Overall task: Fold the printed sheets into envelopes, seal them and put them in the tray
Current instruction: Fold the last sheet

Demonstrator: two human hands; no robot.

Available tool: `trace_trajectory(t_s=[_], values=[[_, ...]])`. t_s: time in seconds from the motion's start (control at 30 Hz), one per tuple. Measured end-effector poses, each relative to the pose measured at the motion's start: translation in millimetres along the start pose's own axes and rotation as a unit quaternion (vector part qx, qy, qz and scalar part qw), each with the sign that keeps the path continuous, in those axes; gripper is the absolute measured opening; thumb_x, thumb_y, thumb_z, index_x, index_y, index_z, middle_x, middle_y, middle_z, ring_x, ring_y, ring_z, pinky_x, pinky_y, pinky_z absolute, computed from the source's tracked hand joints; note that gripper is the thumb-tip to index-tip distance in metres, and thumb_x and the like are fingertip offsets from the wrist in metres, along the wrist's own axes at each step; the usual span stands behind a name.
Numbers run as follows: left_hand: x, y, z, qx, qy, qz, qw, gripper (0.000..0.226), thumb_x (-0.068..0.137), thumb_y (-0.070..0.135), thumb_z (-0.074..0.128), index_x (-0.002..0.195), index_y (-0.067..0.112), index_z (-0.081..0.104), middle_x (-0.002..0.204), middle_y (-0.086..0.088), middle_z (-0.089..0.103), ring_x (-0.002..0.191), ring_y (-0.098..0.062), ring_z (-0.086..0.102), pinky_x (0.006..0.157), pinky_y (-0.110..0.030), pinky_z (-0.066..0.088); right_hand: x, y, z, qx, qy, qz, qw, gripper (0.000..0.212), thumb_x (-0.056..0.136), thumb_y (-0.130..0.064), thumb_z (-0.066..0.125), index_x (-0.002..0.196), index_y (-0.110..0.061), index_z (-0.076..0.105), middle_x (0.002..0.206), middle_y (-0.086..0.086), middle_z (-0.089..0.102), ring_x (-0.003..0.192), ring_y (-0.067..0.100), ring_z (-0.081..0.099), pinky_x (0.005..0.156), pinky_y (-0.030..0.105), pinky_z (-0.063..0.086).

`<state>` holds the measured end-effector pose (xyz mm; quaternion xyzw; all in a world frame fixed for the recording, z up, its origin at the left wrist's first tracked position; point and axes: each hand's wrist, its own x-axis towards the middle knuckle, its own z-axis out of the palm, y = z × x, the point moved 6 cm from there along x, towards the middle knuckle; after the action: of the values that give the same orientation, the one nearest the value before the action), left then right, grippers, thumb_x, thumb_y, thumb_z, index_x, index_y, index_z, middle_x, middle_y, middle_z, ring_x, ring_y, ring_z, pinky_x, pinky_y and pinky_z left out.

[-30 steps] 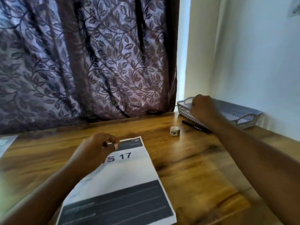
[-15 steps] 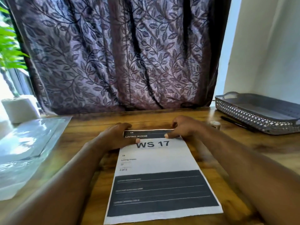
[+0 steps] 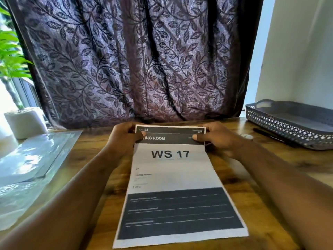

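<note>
On the left lie shiny clear sleeves (image 3: 34, 159), too bright with glare to see what is in them. Next comes the left hand (image 3: 124, 139). A moment ago it pressed the top of the printed sheet (image 3: 173, 177) flat on the wooden table (image 3: 266, 181). Now it pinches the top left corner, thumb on the front, and lifts it. The thumb covers the start of the word before "ROOM". The sheet lies in the middle of the table with its far edge raised, so I think the first fold is starting. The small print lower down is too blurry to read. The right hand (image 3: 216, 139) pinches the top right corner the same way. It was reaching to the grey tray (image 3: 281, 121) a second ago. The tray sits far right, cut off by the edge, so I cannot tell what is inside. A black pen (image 3: 268, 136) lies just beside it.
</note>
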<state>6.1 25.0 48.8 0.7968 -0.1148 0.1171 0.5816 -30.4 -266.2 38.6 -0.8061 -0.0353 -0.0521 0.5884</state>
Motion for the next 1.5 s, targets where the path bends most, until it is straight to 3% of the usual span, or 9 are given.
trace_trajectory(t_s=[0.17,0.37,0.53,0.8,1.0,1.2,1.37,1.43,1.5], values=[[-0.7,12.7,-8.0,-0.082,0.024,-0.011,0.996,0.004,0.09,0.009,0.073,0.087,0.012,0.071,0.082,-0.011,0.078,0.071,-0.03,0.074,0.074,-0.05,0.063,-2.3,0.1,6.9,0.013,-0.022,0.006,1.0,0.016,0.089,-0.003,0.073,0.104,0.001,0.071,0.089,0.013,0.074,0.065,0.015,0.067,0.055,0.027,0.053],[-4.9,-6.3,-9.3,-0.182,-0.029,-0.081,0.98,0.009,0.098,0.016,0.063,0.101,0.008,0.067,0.092,-0.016,0.077,0.07,-0.029,0.075,0.055,-0.036,0.06,0.8,4.6,14.7,0.04,-0.048,0.007,0.998,0.023,0.089,-0.005,0.074,0.112,-0.006,0.071,0.101,0.014,0.078,0.074,0.019,0.07,0.058,0.028,0.053],[-8.0,-20.2,-2.3,-0.153,-0.134,-0.075,0.976,0.025,0.093,0.019,0.066,0.115,0.01,0.068,0.106,-0.016,0.077,0.093,-0.032,0.076,0.067,-0.039,0.064,9.9,4.8,14.2,0.115,0.021,-0.008,0.993,0.02,0.095,-0.01,0.068,0.114,-0.006,0.069,0.106,0.013,0.078,0.102,0.032,0.074,0.095,0.05,0.057],[-1.6,-13.0,-11.2,-0.144,-0.08,-0.021,0.986,0.023,0.093,0.013,0.066,0.115,0.004,0.068,0.107,-0.019,0.076,0.097,-0.04,0.074,0.087,-0.055,0.059,9.4,9.4,20.4,0.161,-0.046,-0.017,0.986,0.024,0.092,-0.002,0.068,0.115,-0.005,0.072,0.112,0.013,0.077,0.104,0.03,0.074,0.085,0.041,0.061],[-5.0,-15.3,-14.2,-0.111,-0.124,-0.017,0.986,0.024,0.094,0.014,0.066,0.118,0.006,0.066,0.109,-0.016,0.077,0.098,-0.037,0.075,0.084,-0.053,0.061,8.5,3.8,16.9,0.188,-0.011,-0.026,0.982,0.021,0.092,-0.005,0.069,0.112,-0.008,0.074,0.11,0.014,0.077,0.099,0.031,0.075,0.077,0.04,0.063],[-5.0,-13.7,-13.7,-0.182,-0.107,-0.014,0.977,0.025,0.097,0.0,0.057,0.119,0.008,0.067,0.111,-0.017,0.076,0.096,-0.035,0.075,0.075,-0.042,0.064,2.2,4.1,24.2,0.2,-0.062,-0.002,0.978,0.028,0.091,0.001,0.066,0.119,-0.003,0.071,0.117,0.017,0.074,0.109,0.033,0.072,0.094,0.05,0.058],[-7.6,-9.1,-21.1,-0.221,-0.1,-0.023,0.97,0.031,0.094,-0.002,0.05,0.086,0.014,0.076,0.094,-0.017,0.074,0.074,-0.03,0.071,0.058,-0.031,0.059,-0.2,-4.2,22.4,0.267,-0.071,-0.002,0.961,0.031,0.096,0.003,0.049,0.102,-0.005,0.079,0.115,0.021,0.073,0.095,0.033,0.07,0.078,0.04,0.063],[-6.8,-9.6,-23.3,-0.213,-0.105,-0.024,0.971,0.032,0.094,0.004,0.045,0.083,0.009,0.075,0.098,-0.023,0.068,0.08,-0.035,0.064,0.062,-0.033,0.056,-0.2,-4.2,19.3,0.279,-0.076,0.004,0.957,0.038,0.095,-0.003,0.041,0.099,-0.001,0.079,0.115,0.026,0.067,0.089,0.038,0.054,0.075,0.038,0.053],[-5.0,-12.7,-24.7,-0.224,-0.102,-0.035,0.968,0.036,0.095,0.012,0.042,0.084,0.006,0.076,0.102,-0.026,0.067,0.085,-0.037,0.06,0.064,-0.036,0.052,-0.8,-4.7,18.8,0.273,-0.08,0.009,0.959,0.04,0.096,-0.014,0.041,0.101,0.002,0.077,0.111,0.03,0.067,0.084,0.037,0.058,0.071,0.037,0.054]])
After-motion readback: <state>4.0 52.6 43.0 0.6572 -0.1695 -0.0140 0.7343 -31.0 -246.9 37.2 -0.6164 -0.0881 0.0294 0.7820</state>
